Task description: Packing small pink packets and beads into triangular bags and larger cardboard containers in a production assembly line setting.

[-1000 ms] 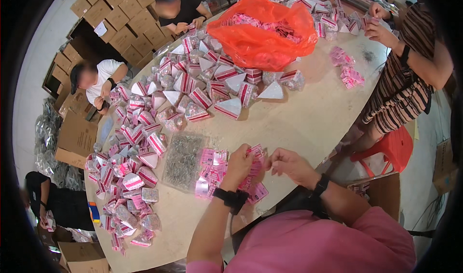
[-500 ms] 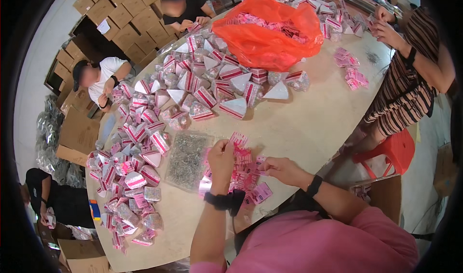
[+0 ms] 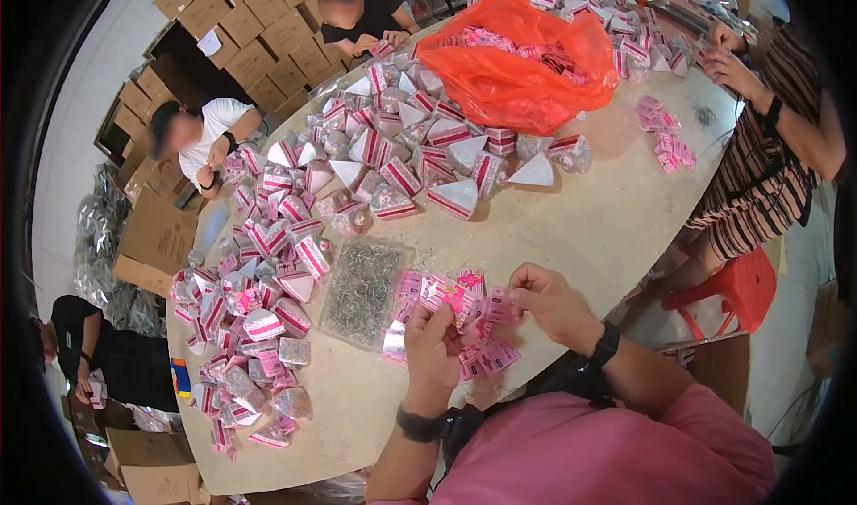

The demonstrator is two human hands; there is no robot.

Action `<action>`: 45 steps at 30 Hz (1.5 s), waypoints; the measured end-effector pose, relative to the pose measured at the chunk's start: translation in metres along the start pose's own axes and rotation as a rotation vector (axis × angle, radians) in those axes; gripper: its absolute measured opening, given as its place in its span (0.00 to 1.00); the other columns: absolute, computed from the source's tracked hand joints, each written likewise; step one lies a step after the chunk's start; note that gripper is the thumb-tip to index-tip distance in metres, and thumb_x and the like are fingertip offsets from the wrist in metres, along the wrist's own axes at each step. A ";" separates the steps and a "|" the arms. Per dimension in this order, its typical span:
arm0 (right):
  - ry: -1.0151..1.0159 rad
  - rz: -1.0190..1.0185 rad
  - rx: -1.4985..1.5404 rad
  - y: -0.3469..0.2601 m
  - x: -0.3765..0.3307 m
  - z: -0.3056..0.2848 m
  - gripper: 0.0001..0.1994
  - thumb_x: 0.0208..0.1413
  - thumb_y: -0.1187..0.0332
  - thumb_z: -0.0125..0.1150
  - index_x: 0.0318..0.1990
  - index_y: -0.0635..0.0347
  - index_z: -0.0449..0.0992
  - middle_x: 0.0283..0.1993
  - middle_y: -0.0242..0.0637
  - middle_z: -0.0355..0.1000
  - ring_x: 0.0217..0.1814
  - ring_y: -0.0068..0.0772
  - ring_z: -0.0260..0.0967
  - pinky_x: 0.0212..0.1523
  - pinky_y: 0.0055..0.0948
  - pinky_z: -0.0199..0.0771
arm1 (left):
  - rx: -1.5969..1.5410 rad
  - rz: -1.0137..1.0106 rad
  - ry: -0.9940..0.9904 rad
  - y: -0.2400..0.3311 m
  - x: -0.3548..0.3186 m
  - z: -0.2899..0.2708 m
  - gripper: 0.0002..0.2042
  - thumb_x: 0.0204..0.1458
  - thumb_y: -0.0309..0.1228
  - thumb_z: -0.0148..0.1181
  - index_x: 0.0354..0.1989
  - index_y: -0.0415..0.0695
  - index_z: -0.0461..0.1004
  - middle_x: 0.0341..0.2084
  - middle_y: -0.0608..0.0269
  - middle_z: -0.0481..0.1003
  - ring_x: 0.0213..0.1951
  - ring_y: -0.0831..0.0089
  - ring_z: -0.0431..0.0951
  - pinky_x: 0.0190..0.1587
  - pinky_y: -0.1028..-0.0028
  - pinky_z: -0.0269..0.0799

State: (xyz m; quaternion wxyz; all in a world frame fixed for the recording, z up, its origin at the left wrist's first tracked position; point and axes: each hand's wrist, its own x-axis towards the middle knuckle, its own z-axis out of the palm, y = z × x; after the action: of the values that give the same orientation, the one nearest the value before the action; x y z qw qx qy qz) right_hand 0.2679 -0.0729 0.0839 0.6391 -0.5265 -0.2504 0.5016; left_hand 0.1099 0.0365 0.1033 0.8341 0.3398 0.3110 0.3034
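Note:
In my left hand point(image 3: 432, 349) is a pink-and-white striped card point(image 3: 445, 294), pinched between thumb and fingers above a loose heap of pink cards point(image 3: 489, 355). My right hand point(image 3: 555, 307) is closed at the fingertips at the heap's right side; whatever it may hold is too small to make out. Left of the cards lies a shallow clear tray point(image 3: 323, 319) full of small silvery metal pieces, perhaps pins.
Clear packs with pink-and-white labels point(image 3: 393, 200) pile up along the table's left and far sides. An orange plastic bag point(image 3: 500, 85) of pink pieces stands among them. Several co-workers sit around the table. A red stool point(image 3: 728, 295) stands at right, cartons point(image 3: 259, 36) at the back.
My left hand has moved down and slightly right, and its striped card now faces up. My right hand has risen slightly away from the cards. The whole view has shifted a little.

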 end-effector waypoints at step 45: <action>-0.271 0.082 0.350 -0.018 -0.008 0.044 0.04 0.57 0.72 0.56 0.35 0.64 0.71 0.28 0.33 0.69 0.24 0.18 0.65 0.25 0.17 0.66 | 0.991 0.754 -0.193 0.026 -0.032 0.002 0.13 0.46 0.26 0.60 0.41 0.39 0.70 0.33 0.55 0.71 0.32 0.65 0.72 0.35 0.72 0.68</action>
State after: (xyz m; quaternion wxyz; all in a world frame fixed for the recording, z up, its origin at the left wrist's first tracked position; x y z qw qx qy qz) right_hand 0.2339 -0.0606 0.1167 0.6603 -0.3452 -0.2212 0.6292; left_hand 0.0839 0.0283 0.1335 0.4375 0.7980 0.1970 0.3646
